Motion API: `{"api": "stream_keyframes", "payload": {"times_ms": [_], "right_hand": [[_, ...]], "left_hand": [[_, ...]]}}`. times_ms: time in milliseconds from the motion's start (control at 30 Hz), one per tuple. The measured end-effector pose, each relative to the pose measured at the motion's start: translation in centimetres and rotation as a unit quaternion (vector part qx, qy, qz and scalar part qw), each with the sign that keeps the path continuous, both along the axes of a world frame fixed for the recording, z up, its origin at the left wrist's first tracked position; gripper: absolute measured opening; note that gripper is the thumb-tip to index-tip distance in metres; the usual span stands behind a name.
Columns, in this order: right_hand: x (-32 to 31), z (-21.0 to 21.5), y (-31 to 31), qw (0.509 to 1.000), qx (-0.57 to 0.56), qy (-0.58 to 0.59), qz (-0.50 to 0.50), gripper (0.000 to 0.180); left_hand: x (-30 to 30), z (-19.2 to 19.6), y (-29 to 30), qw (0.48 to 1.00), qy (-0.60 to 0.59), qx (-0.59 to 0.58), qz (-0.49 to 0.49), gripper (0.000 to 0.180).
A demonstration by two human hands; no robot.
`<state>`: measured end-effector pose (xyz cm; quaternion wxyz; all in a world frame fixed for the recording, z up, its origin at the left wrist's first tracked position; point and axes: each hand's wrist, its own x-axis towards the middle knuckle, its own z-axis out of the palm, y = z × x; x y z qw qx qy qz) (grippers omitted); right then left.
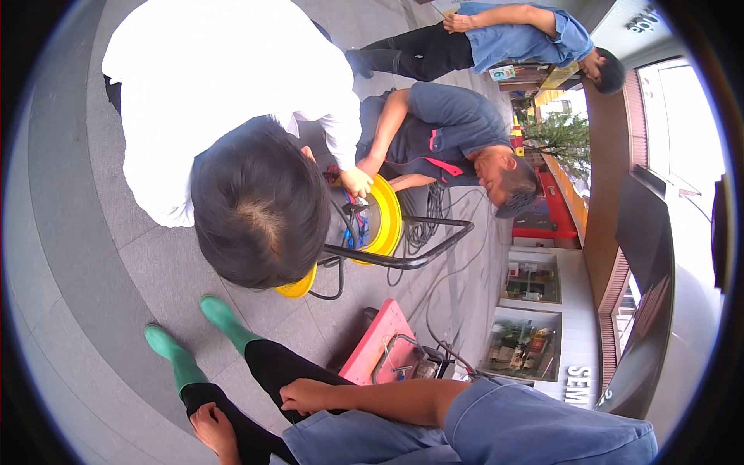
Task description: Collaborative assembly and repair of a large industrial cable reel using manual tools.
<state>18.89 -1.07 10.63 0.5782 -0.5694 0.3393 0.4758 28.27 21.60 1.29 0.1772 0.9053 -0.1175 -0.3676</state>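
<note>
Neither my left hand nor my right hand can be seen; the limbs in view appear to belong to other people. A yellow-rimmed round drum machine on a black tubular frame stands at the centre. Blue and black lines show inside it. A crouching person in a white top leans over it and reaches in with one hand. Beside them, a crouching person in dark grey also has a hand at the drum. What their fingers grip is hidden.
At the lower edge stands a person in a blue shirt and green boots. Another blue-shirted person stands at the top right. A pink-red machine and coiled dark cable sit on the grey paving. The scene lies sideways.
</note>
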Motion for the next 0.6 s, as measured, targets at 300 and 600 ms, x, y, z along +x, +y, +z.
{"api": "stream_keyframes", "payload": {"times_ms": [300, 600], "right_hand": [[-2.2, -1.0, -0.2, 0.989, -0.036, -0.141, -0.002, 0.023], [-1.8, -0.6, -1.5, 0.999, -0.002, -0.036, -0.017, 0.022]], "left_hand": [[0.0, -0.2, -1.0, 1.0, -0.015, 0.014, -0.006, 0.01], [-0.1, -0.6, -1.5, 1.0, -0.025, 0.005, -0.014, 0.01]]}}
